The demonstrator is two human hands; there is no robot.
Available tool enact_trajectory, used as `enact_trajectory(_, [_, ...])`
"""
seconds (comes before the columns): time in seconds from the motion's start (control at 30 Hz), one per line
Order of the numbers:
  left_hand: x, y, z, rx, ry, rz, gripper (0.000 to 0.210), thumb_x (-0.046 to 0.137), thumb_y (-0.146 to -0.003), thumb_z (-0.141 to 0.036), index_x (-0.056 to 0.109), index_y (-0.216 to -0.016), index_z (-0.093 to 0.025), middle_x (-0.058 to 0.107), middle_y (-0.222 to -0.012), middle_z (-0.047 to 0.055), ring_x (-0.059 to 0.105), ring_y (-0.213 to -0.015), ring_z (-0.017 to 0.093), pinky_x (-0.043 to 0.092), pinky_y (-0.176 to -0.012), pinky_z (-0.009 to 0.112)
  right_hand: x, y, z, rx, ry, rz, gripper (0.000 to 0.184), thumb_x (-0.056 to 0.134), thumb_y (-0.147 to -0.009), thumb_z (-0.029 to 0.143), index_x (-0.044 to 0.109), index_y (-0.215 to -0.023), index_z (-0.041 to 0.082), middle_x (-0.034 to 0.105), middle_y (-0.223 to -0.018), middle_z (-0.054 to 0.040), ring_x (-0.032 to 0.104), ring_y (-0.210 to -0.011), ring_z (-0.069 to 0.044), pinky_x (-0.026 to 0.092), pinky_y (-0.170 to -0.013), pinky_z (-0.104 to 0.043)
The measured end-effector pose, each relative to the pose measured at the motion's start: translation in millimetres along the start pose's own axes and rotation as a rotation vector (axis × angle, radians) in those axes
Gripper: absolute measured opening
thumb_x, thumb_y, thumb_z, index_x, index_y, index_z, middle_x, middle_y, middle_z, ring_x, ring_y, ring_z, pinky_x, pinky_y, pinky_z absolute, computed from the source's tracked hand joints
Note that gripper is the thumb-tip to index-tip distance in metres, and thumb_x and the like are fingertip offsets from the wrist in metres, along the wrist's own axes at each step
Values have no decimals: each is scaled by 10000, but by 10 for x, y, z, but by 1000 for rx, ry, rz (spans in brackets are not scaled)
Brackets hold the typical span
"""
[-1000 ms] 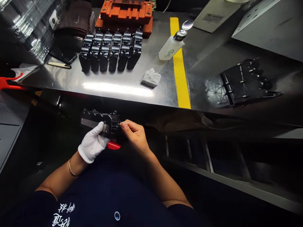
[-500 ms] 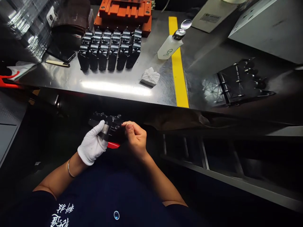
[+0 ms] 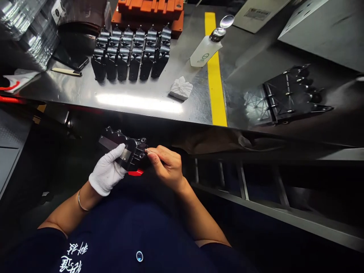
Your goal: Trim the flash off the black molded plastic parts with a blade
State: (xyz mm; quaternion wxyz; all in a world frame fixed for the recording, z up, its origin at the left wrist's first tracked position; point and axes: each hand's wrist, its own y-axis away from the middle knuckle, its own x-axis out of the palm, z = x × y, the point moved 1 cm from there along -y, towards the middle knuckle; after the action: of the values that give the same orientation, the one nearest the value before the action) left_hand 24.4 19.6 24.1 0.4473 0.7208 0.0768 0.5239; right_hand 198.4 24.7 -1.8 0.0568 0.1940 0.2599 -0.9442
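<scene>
My left hand (image 3: pixel 106 172), in a white glove, is closed around a black moulded part (image 3: pixel 132 149) with ribs and round screw bosses. The thumb lies over a grey metallic patch on its face. My bare right hand (image 3: pixel 169 165) is at the right end of that part, thumb and forefinger pinched together. A thin pale sliver (image 3: pixel 148 151) shows at those fingertips, pointing at the part's edge; it is too small to name. Both hands are held below the front edge of the metal bench (image 3: pixel 136 100), and the curled fingers of the right hand are partly hidden.
Several similar black parts (image 3: pixel 135 62) stand in a row on the bench, before an orange fixture (image 3: pixel 150 11). A folded white cloth (image 3: pixel 181 88), a white bottle (image 3: pixel 205 51) and a yellow stripe (image 3: pixel 215 87) lie to the right. A pen (image 3: pixel 66 71) rests at left.
The black part has turned slightly, showing more of its far left end. My left hand has shifted a little left, my right hand a little right, and the pale sliver shows more clearly.
</scene>
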Motion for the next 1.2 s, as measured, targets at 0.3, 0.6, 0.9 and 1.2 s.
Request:
enact_trajectory(0.3, [31,21,30,1,2,-40,412,290,-998,-168,525,-1316,-51,751,-801,79,725,-700,129,589,-708,185,-6,1,11,19,6,0,204,531,-908,235,722,-858,185,645,-626,-25,522,-524,-122,429,-494,-265])
enact_trajectory(0.6, [5,13,43,74,-74,-7,376,313,-975,-109,611,-1198,-51,751,-831,86,729,-753,141,594,-714,188,-14,-20,-58,-11,-16,38,214,525,-913,231,723,-843,189,647,-622,-19,520,-508,-115,420,-475,-257])
enact_trajectory(0.9, [-15,9,41,124,-135,-3,360,333,-959,-71,633,-1159,-68,751,-806,88,733,-717,153,603,-636,180,96,29,-159,-4,27,-49,248,508,-926,290,721,-850,188,662,-645,-38,534,-530,-133,439,-506,-280])
enact_trajectory(1.2, [-86,52,13,65,-114,-93,305,380,-939,-61,674,-862,-89,733,-724,51,717,-639,112,594,-630,153,219,17,-459,208,21,-206,343,513,-917,409,742,-799,181,708,-701,-53,621,-604,-155,502,-585,-291])
